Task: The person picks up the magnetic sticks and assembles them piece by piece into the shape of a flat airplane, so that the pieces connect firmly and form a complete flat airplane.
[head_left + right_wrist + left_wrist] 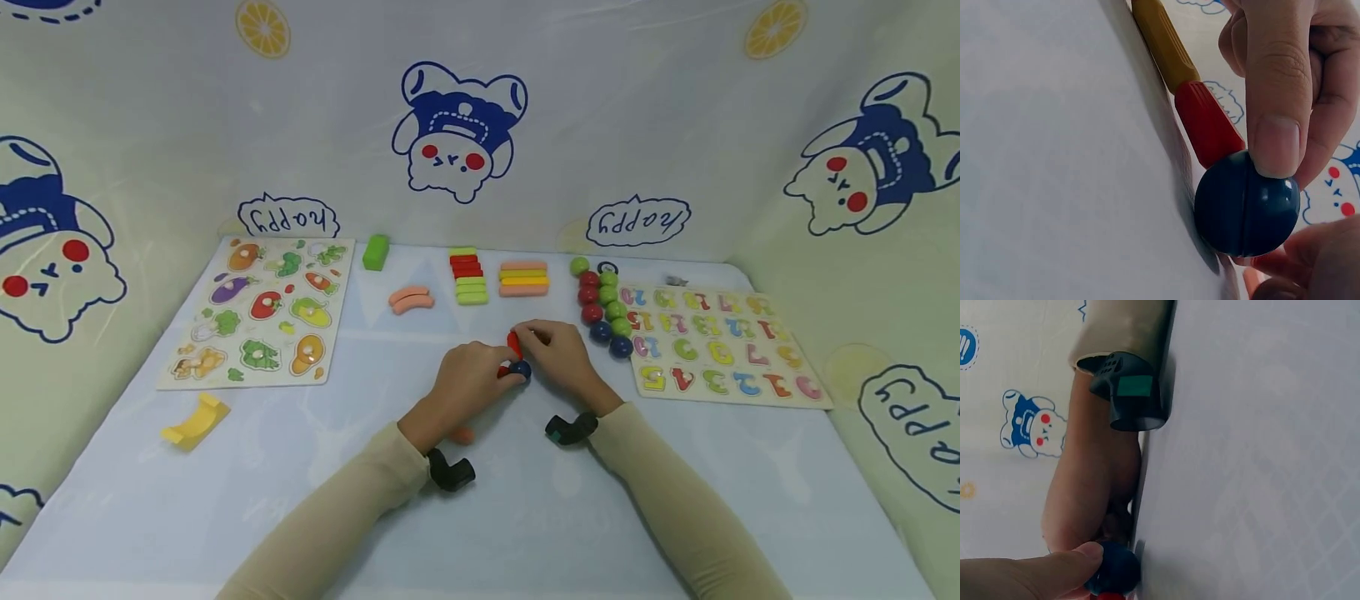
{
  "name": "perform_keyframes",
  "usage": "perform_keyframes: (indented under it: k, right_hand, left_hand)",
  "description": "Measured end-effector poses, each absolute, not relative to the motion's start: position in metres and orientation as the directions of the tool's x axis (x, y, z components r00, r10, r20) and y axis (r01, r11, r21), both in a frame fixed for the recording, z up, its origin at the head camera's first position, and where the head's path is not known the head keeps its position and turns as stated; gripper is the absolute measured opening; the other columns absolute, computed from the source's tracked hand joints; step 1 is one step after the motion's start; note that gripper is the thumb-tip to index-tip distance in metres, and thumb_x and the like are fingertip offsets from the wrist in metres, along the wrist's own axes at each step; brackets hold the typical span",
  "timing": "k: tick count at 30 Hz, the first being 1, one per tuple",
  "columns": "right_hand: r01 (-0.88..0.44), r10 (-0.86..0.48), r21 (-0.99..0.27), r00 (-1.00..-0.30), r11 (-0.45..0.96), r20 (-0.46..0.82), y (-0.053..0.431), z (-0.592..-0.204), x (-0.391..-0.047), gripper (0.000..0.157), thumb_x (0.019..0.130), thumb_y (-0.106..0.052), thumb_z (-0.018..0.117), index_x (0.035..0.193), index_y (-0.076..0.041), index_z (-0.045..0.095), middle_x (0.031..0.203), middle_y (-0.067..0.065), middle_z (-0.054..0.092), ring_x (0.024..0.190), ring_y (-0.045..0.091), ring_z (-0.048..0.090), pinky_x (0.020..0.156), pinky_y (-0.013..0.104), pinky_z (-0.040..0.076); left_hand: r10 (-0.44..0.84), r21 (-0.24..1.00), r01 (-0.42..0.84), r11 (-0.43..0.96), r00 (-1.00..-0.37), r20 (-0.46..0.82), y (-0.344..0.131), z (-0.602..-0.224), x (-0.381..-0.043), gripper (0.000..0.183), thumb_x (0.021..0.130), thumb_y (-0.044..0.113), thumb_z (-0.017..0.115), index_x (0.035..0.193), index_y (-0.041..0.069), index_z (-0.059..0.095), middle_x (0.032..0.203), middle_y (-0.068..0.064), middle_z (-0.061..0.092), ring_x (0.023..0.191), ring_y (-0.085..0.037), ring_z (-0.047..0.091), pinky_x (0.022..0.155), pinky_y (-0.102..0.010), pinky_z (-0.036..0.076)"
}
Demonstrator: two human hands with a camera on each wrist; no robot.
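A dark blue ball (1244,206) rests on the table, with my left hand (468,379) holding it by the thumb from the near left side. My right hand (558,354) pinches the far end of a small red piece (514,345) that lies against the ball. On the ball's other side, the right wrist view shows a red ribbed piece (1210,125) and then a yellow-brown ribbed piece (1166,50) in line with it. From above, the left hand covers most of these. The left wrist view shows the left thumb against the blue ball (1117,570).
A vegetable puzzle board (258,312) lies left, a number puzzle board (720,346) right. Behind are a green block (376,252), sausage pieces (412,300), two stacks of coloured sticks (468,277) and rows of balls (590,296). A yellow curved piece (197,423) lies front left.
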State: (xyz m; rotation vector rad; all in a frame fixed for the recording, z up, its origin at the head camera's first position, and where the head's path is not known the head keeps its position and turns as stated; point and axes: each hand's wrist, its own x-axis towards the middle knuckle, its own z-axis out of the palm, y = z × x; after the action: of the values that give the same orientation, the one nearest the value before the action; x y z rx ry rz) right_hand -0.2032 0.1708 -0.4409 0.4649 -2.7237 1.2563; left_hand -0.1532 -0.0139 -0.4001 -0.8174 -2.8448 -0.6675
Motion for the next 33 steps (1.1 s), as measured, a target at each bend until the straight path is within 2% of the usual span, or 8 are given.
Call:
perform_keyframes:
  k: [3, 10, 17, 21, 25, 29, 33]
  right_hand:
    - [-0.320, -0.257, -0.732, -0.945, 0.601, 0.202, 0.171, -0.439, -0.202, 0.032, 0.094, -0.045, 0.051, 0.106, -0.023, 0.070, 0.082, -0.010, 0.064, 0.077, 0.011, 0.055, 0.071, 0.030, 0.048]
    - [-0.337, -0.224, -0.729, -0.941, 0.596, 0.252, 0.169, -0.436, -0.201, 0.025, 0.093, -0.040, 0.054, 0.101, -0.022, 0.069, 0.057, 0.000, 0.047, 0.056, 0.016, 0.046, 0.049, 0.029, 0.033]
    - [-0.328, -0.195, -0.755, -0.945, 0.569, 0.264, 0.175, -0.437, -0.197, 0.023, 0.093, -0.041, 0.054, 0.105, -0.027, 0.068, 0.057, 0.000, 0.048, 0.055, 0.016, 0.046, 0.049, 0.028, 0.035]
    - [-0.298, -0.142, -0.758, -0.953, 0.580, 0.266, 0.188, -0.435, -0.184, 0.025, 0.093, -0.043, 0.053, 0.109, -0.030, 0.066, 0.057, 0.000, 0.047, 0.054, 0.016, 0.045, 0.048, 0.028, 0.034]
    - [-0.304, -0.081, -0.728, -0.942, 0.614, 0.325, 0.209, -0.428, -0.159, 0.025, 0.093, -0.040, 0.054, 0.110, -0.026, 0.067, 0.056, -0.001, 0.047, 0.052, 0.015, 0.044, 0.046, 0.028, 0.034]
    - [-0.287, 0.045, -0.659, -0.898, 0.695, 0.438, 0.235, -0.423, -0.141, 0.023, 0.091, -0.034, 0.059, 0.108, -0.021, 0.068, 0.054, -0.004, 0.045, 0.049, 0.014, 0.041, 0.044, 0.025, 0.030]
    - [-0.184, 0.153, -0.578, -0.861, 0.795, 0.485, 0.255, -0.423, -0.137, 0.029, 0.089, -0.035, 0.062, 0.110, -0.016, 0.068, 0.052, -0.003, 0.043, 0.046, 0.015, 0.038, 0.042, 0.027, 0.026]
  left_hand:
    - [0.484, 0.378, 0.528, 0.760, -0.849, 0.213, -0.013, -0.400, -0.153, 0.031, 0.079, 0.039, 0.074, 0.100, 0.017, 0.072, 0.054, 0.011, 0.047, 0.050, -0.007, 0.044, 0.044, -0.023, 0.030]
    - [0.483, 0.365, 0.530, 0.765, -0.848, 0.219, -0.013, -0.397, -0.150, 0.028, 0.079, 0.038, 0.074, 0.097, 0.016, 0.071, 0.054, 0.010, 0.047, 0.050, -0.008, 0.045, 0.044, -0.023, 0.030]
    - [0.485, 0.387, 0.537, 0.750, -0.843, 0.230, -0.012, -0.399, -0.147, 0.028, 0.079, 0.035, 0.075, 0.098, 0.015, 0.071, 0.053, 0.009, 0.045, 0.049, -0.008, 0.043, 0.045, -0.022, 0.030]
    - [0.488, 0.401, 0.549, 0.734, -0.836, 0.251, -0.010, -0.402, -0.146, 0.028, 0.079, 0.035, 0.075, 0.098, 0.015, 0.071, 0.055, 0.010, 0.048, 0.049, -0.007, 0.043, 0.045, -0.022, 0.031]
    - [0.489, 0.415, 0.557, 0.720, -0.830, 0.267, -0.009, -0.404, -0.146, 0.027, 0.078, 0.034, 0.076, 0.097, 0.015, 0.071, 0.059, 0.010, 0.052, 0.051, -0.006, 0.045, 0.046, -0.020, 0.033]
    - [0.487, 0.424, 0.556, 0.715, -0.831, 0.268, -0.010, -0.405, -0.146, 0.028, 0.078, 0.034, 0.076, 0.099, 0.015, 0.071, 0.056, 0.010, 0.050, 0.051, -0.006, 0.045, 0.046, -0.021, 0.033]
    - [0.481, 0.430, 0.541, 0.723, -0.840, 0.249, -0.013, -0.405, -0.146, 0.031, 0.079, 0.034, 0.075, 0.102, 0.015, 0.071, 0.052, 0.008, 0.045, 0.049, -0.008, 0.044, 0.046, -0.022, 0.031]
